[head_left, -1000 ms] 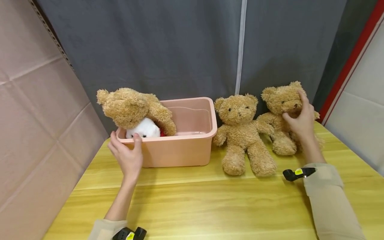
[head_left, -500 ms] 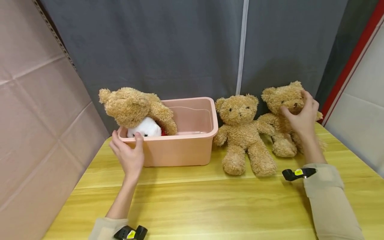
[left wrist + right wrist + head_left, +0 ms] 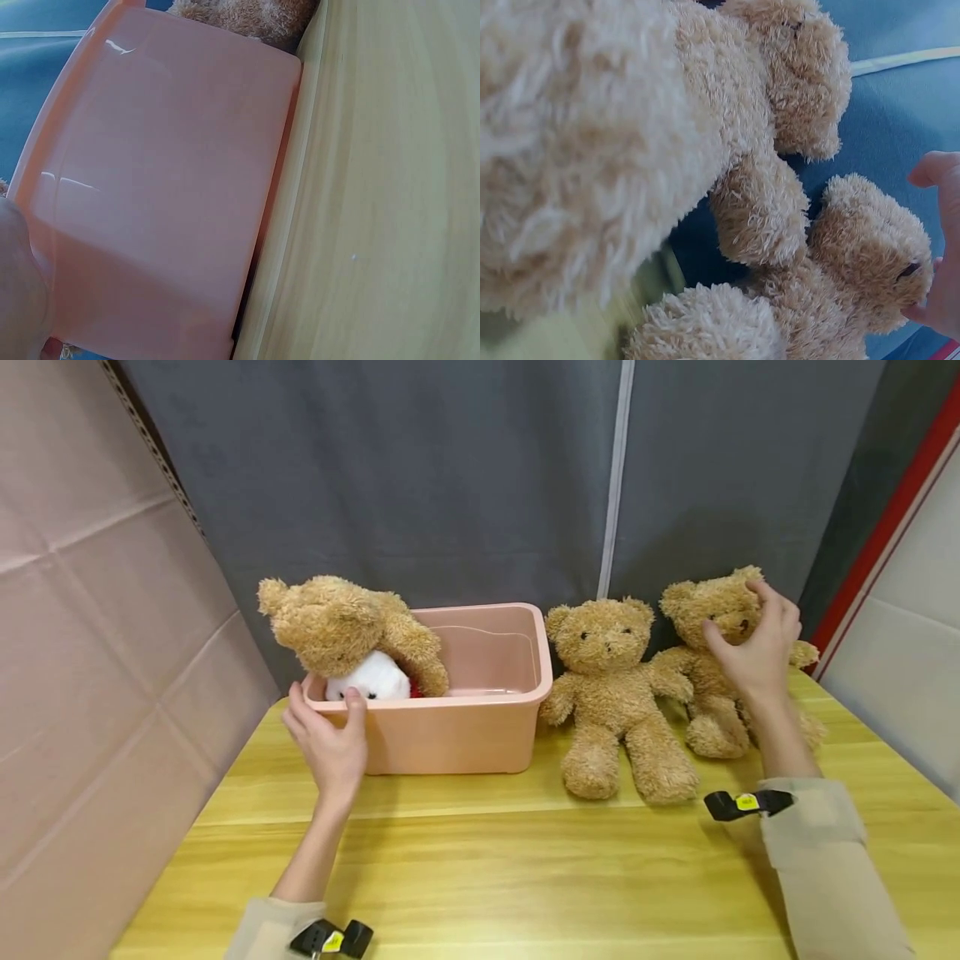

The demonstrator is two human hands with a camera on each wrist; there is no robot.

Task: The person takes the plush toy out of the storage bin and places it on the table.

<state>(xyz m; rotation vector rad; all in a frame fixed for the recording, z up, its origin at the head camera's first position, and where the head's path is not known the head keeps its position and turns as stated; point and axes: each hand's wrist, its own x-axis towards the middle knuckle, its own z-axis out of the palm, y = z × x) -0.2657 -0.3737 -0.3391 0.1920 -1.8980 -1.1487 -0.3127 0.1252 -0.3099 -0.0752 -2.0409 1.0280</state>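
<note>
My left hand [image 3: 330, 743] grips the left front corner of a pink plastic bin [image 3: 450, 739], thumb on the front rim. A brown teddy bear [image 3: 326, 618] slumps inside, its head over the bin's left end. Beneath it a white plush toy [image 3: 371, 677] with a bit of red peeks out. At the right, my right hand [image 3: 761, 652] is spread around the face of another teddy bear [image 3: 708, 606]. In the right wrist view the thumb [image 3: 915, 313] lies right at its muzzle, while a finger stands apart from its head. A third teddy bear [image 3: 607, 693] sits between bin and right hand.
A wood-grain table [image 3: 480, 860] carries everything. Behind the toys hangs a grey curtain [image 3: 420, 477] with a pale vertical strip. Light panels close in the left [image 3: 112, 635] and right [image 3: 892, 668] sides, the right one edged in red.
The thumb of my right hand has shifted up along the bear's face, and the hand looks spread wider. My left hand stays on the bin. The whole head view drifts slightly rightward.
</note>
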